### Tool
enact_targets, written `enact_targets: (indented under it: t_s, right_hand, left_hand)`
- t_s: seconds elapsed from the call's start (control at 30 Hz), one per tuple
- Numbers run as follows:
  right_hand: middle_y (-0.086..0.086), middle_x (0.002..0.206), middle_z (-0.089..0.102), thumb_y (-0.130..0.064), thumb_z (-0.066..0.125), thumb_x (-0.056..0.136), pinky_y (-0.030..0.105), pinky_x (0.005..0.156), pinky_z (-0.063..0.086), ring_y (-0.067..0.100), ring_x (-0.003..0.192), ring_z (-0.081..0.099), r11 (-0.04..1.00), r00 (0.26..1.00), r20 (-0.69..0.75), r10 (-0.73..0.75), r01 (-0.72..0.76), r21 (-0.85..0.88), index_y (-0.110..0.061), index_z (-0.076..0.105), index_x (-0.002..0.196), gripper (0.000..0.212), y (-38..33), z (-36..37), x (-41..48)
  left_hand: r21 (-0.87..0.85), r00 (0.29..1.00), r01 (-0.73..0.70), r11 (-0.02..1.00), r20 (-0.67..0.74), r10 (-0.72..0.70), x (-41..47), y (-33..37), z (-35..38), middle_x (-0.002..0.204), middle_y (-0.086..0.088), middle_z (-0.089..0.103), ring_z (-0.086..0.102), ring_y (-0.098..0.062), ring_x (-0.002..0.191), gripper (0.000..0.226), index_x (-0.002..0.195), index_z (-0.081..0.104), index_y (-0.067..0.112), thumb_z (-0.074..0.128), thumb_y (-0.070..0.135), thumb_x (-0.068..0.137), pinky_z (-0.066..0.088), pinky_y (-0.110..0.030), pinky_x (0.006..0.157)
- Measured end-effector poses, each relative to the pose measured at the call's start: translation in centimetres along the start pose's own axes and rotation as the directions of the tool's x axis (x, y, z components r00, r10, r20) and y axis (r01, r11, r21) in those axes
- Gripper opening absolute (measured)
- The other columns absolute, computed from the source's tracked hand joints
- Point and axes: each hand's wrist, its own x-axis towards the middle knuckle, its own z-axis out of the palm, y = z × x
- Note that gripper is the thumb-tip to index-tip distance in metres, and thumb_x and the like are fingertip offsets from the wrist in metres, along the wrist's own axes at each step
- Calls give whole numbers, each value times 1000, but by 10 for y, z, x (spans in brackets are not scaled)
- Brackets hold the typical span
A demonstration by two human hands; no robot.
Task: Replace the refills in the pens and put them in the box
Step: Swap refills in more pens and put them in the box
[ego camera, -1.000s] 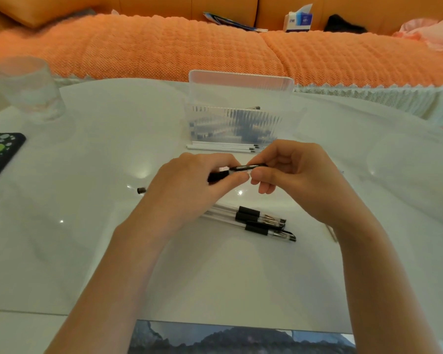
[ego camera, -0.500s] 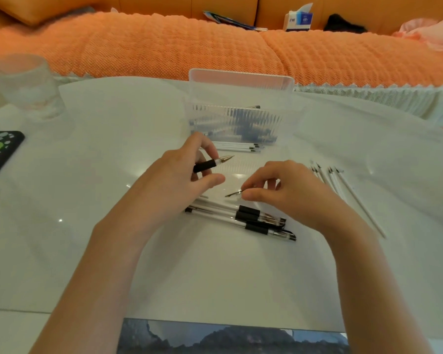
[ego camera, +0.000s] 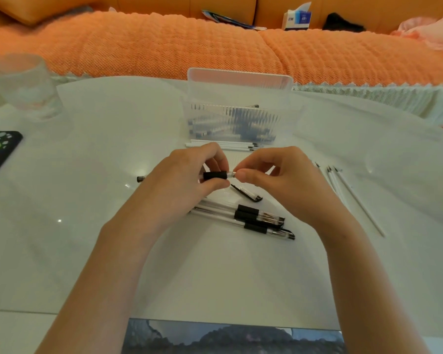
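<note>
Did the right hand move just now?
Yes. The right hand moved away from the loose pens, toward the box, and now pinches the tip of the pen.

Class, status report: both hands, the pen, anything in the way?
Left hand grips pen at its black grip. Right hand pinches the tip end. Loose cap on table near hands; refills lie before box.

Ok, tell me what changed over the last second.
The right hand pulled the cap off the pen, laid it on the table just below the hands, then came back up to pinch the pen's silver tip. The left hand kept holding the pen throughout. The pen pile, loose refills and box stayed put.
</note>
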Motion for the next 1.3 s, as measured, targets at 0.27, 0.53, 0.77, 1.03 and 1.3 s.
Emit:
enact_targets:
  t_s: [0.27,0.53,0.77,1.03,1.3]
  right_hand:
    - [-12,69,65,-20,73,80,5,58,37,-5,62,52,999,998,-40,-37,38,23,-22,72,78,3,-1,-2,1]
    - [-16,72,65,-17,75,78,7,62,39,-1,68,53,997,995,-78,-58,62,42,-26,70,78,10,3,-3,3]
    - [-14,82,67,-34,74,77,11,63,43,1,71,58,998,999,-41,-7,10,58,-30,68,91,16,6,-3,3]
    - [-16,65,63,-25,73,80,5,57,38,-3,62,56,1000,1000,-26,-3,3,21,-24,71,81,2,6,-2,4]
    - [-12,75,65,-29,69,83,4,58,39,4,70,57,997,988,-136,67,-72,-25,-25,71,85,5,14,-12,2]
  left_hand:
    - [0,998,-48,999,-45,48,2,-2,-1,84,14,61,55,-5,81,9,85,69,28,69,35,80,47,-26,74]
    - [11,997,-16,1000,-78,17,0,3,-4,90,17,56,55,-4,77,28,90,54,32,77,27,74,40,-13,62]
    - [-32,996,-12,999,-89,10,-1,2,-5,80,19,60,55,-2,79,12,86,63,30,72,33,79,46,-22,70]
    - [-74,998,-9,997,-56,5,-1,-2,-5,74,14,67,59,-2,68,9,92,64,33,65,36,83,47,-23,67]
    - [-96,997,28,995,-66,-34,0,-11,-9,78,12,66,60,-7,73,7,92,63,35,64,35,85,47,-26,67]
